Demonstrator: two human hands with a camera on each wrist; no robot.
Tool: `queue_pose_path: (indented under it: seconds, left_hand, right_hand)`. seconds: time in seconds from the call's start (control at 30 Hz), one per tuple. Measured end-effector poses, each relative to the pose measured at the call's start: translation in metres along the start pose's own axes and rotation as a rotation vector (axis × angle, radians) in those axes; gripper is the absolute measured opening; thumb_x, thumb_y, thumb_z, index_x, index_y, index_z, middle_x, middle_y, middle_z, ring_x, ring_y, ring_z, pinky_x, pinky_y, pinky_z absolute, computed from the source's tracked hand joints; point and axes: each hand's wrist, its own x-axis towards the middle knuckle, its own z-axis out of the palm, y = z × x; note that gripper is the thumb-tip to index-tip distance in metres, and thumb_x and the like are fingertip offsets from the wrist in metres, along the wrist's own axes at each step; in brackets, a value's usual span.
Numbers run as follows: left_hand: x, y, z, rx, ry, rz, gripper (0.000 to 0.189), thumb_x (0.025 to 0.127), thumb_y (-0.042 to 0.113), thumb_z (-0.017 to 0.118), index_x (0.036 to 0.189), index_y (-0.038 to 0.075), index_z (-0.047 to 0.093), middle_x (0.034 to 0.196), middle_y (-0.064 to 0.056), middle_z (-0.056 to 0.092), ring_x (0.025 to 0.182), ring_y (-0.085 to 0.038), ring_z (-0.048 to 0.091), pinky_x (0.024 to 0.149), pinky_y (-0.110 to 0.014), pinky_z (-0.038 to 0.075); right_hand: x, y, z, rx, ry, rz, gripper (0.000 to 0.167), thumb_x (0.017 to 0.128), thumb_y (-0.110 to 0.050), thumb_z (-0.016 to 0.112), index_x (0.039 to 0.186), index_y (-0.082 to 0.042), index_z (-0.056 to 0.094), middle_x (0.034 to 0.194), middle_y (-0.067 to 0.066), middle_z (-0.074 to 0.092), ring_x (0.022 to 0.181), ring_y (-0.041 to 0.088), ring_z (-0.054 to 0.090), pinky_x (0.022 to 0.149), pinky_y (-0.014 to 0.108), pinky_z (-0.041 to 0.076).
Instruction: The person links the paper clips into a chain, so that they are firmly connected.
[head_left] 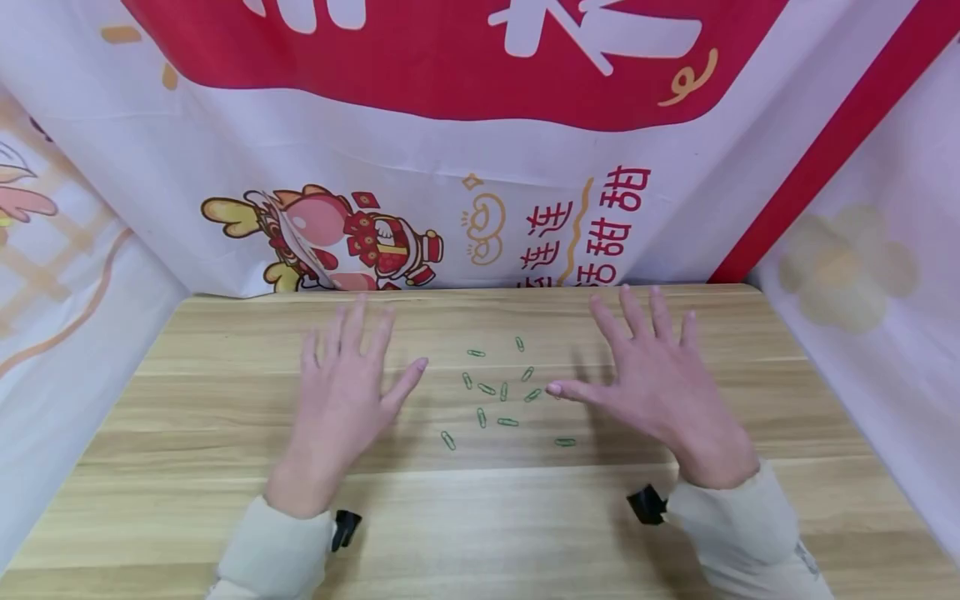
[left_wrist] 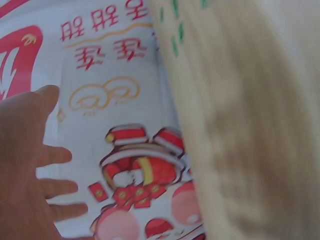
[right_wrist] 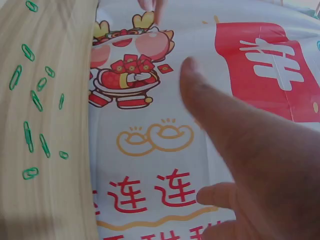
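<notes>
Several green paper clips lie scattered on the wooden table, between the two hands. My left hand is held to the left of them, fingers spread and holding nothing. On the other side my right hand is spread too, its thumb reaching toward the nearest clips; from above, the thumb tip overlaps one clip's spot, and whether they touch is hard to tell. In the right wrist view the paper clips show along the left, apart from the right hand. The left wrist view shows the left hand with nothing in it.
A white cloth printed with red and cartoon figures hangs behind the table's far edge. More printed cloth stands at the right side, and another panel at the left. A black wrist mount sits beside the right sleeve.
</notes>
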Motion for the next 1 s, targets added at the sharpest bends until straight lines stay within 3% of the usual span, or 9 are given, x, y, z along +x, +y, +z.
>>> queue_pose_path:
  seconds: [0.2, 0.33, 0.5, 0.7, 1.0]
  left_hand:
    - [-0.009, 0.010, 0.022, -0.138, 0.016, 0.092, 0.059, 0.106, 0.047, 0.066, 0.147, 0.005, 0.060, 0.166, -0.021, 0.047, 0.152, -0.041, 0.046, 0.124, -0.064, 0.040]
    - [-0.014, 0.015, 0.034, -0.247, 0.008, 0.116, 0.032, 0.099, 0.029, 0.080, 0.117, 0.004, 0.075, 0.137, -0.016, 0.068, 0.128, -0.034, 0.064, 0.111, -0.052, 0.055]
    - [-0.019, 0.019, 0.043, -0.360, -0.110, 0.107, 0.018, 0.090, 0.014, 0.087, 0.103, 0.007, 0.077, 0.110, -0.004, 0.070, 0.104, -0.023, 0.065, 0.094, -0.041, 0.060]
    - [-0.024, 0.021, 0.051, -0.439, -0.291, 0.061, 0.018, 0.085, 0.008, 0.089, 0.100, 0.012, 0.079, 0.102, 0.003, 0.068, 0.097, -0.016, 0.061, 0.092, -0.038, 0.058]
    - [-0.024, 0.020, 0.059, -0.529, -0.375, 0.041, 0.021, 0.085, -0.002, 0.084, 0.099, 0.012, 0.077, 0.099, 0.003, 0.067, 0.093, -0.013, 0.061, 0.090, -0.034, 0.058]
  right_hand:
    - [0.004, 0.007, 0.020, 0.099, 0.073, -0.110, 0.094, 0.094, -0.068, 0.073, 0.160, -0.007, 0.047, 0.168, 0.023, 0.041, 0.157, 0.046, 0.036, 0.128, 0.067, 0.030]
    - [0.005, 0.010, 0.043, 0.188, 0.082, -0.101, 0.075, 0.095, -0.056, 0.078, 0.147, -0.005, 0.061, 0.151, 0.019, 0.056, 0.142, 0.040, 0.052, 0.118, 0.064, 0.046]
    - [0.006, 0.013, 0.066, 0.264, 0.057, -0.087, 0.058, 0.097, -0.050, 0.079, 0.136, -0.008, 0.069, 0.137, 0.012, 0.065, 0.130, 0.034, 0.062, 0.111, 0.060, 0.053]
    - [0.006, 0.017, 0.084, 0.332, -0.013, -0.082, 0.041, 0.095, -0.044, 0.082, 0.123, -0.015, 0.076, 0.121, 0.003, 0.071, 0.107, 0.022, 0.066, 0.098, 0.047, 0.059]
    - [0.005, 0.022, 0.098, 0.427, -0.020, -0.128, 0.029, 0.094, -0.040, 0.085, 0.109, -0.017, 0.078, 0.105, -0.002, 0.071, 0.091, 0.015, 0.060, 0.081, 0.032, 0.052]
